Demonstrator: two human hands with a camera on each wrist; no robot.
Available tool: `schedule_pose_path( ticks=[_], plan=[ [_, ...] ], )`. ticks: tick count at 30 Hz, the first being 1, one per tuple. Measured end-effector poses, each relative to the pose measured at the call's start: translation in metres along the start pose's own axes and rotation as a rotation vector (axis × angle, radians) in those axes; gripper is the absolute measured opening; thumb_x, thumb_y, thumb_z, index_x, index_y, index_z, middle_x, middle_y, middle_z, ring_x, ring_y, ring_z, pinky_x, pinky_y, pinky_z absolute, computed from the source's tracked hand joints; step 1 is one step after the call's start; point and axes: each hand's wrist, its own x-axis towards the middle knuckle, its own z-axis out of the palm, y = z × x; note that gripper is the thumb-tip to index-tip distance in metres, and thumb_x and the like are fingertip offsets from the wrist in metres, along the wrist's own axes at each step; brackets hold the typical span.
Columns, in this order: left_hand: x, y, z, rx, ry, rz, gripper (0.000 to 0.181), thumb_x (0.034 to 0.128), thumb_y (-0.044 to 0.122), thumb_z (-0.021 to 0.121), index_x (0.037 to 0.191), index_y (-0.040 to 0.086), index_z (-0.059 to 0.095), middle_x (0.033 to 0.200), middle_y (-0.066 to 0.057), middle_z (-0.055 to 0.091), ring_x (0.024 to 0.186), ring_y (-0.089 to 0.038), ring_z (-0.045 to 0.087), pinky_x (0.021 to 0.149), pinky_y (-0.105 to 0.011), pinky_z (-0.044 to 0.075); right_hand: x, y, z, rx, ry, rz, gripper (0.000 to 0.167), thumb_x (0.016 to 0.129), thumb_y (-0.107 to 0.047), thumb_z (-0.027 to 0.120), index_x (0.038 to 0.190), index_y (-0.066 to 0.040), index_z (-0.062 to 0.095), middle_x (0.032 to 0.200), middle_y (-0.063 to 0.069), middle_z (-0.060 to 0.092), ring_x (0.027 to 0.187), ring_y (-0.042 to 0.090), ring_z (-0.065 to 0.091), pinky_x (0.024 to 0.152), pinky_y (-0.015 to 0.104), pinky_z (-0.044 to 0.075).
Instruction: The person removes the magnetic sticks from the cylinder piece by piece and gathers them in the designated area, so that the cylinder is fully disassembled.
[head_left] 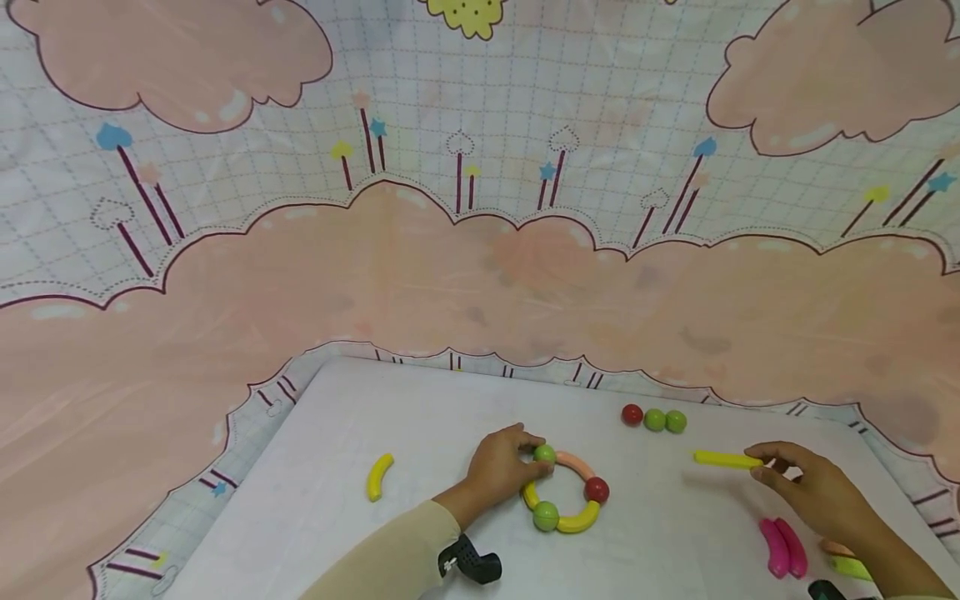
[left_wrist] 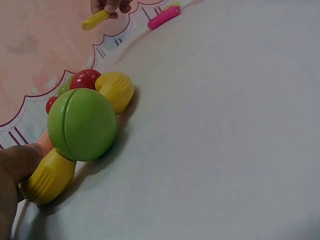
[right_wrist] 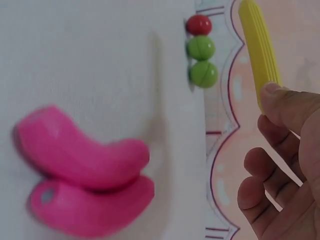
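Observation:
A ring of toy pieces lies on the white board, made of green balls, a red ball, curved yellow pieces and a peach curved piece. My left hand is at its upper left, pinching a green ball between thumb and fingers. Another green ball and a curved yellow piece show close up in the left wrist view. Over the right side of the board, my right hand pinches one end of a ridged yellow stick between thumb and index finger; the stick points left.
A loose curved yellow piece lies left of the ring. A red ball and two green balls sit in a row behind it. Two pink curved pieces lie below my right hand, beside a light green piece partly hidden by the forearm.

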Motion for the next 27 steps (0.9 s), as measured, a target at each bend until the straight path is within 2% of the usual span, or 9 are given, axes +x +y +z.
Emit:
schedule_pose_path(
  ticks=[12, 17, 21, 27],
  plan=[
    [-0.002, -0.001, 0.001, -0.020, -0.005, -0.002, 0.038, 0.0831, 0.032, 0.087, 0.115, 0.015, 0.079, 0.135, -0.014, 0.065, 0.132, -0.034, 0.055, 0.109, -0.051, 0.042, -0.012, 0.044, -0.009, -0.073, -0.008, 0.068, 0.035, 0.095, -0.020, 0.074, 0.124, 0.000, 0.068, 0.099, 0.005, 0.068, 0.084, 0.022, 0.057, 0.060, 0.030, 0.043],
    [-0.002, -0.001, 0.000, -0.021, -0.001, 0.004, 0.037, 0.0832, 0.032, 0.087, 0.115, 0.015, 0.079, 0.134, -0.013, 0.066, 0.132, -0.033, 0.055, 0.109, -0.051, 0.042, -0.014, 0.059, -0.012, -0.077, -0.015, 0.116, 0.031, 0.093, -0.013, 0.075, 0.119, 0.003, 0.069, 0.101, 0.014, 0.070, 0.084, 0.024, 0.058, 0.066, 0.039, 0.050],
    [-0.002, -0.001, 0.000, -0.022, -0.001, 0.005, 0.037, 0.0832, 0.032, 0.087, 0.115, 0.015, 0.079, 0.134, -0.013, 0.065, 0.133, -0.034, 0.055, 0.109, -0.051, 0.042, -0.017, 0.068, -0.013, -0.075, -0.008, 0.151, 0.030, 0.092, -0.011, 0.075, 0.117, 0.005, 0.069, 0.100, 0.016, 0.070, 0.081, 0.024, 0.058, 0.067, 0.042, 0.052],
    [-0.002, -0.001, 0.000, -0.018, 0.002, 0.003, 0.037, 0.0830, 0.032, 0.087, 0.115, 0.015, 0.079, 0.133, -0.013, 0.066, 0.132, -0.034, 0.055, 0.109, -0.051, 0.042, -0.022, 0.077, -0.016, -0.049, -0.051, 0.240, 0.042, 0.093, -0.020, 0.076, 0.120, 0.009, 0.065, 0.102, 0.021, 0.068, 0.084, 0.029, 0.059, 0.071, 0.051, 0.052]
  ],
)
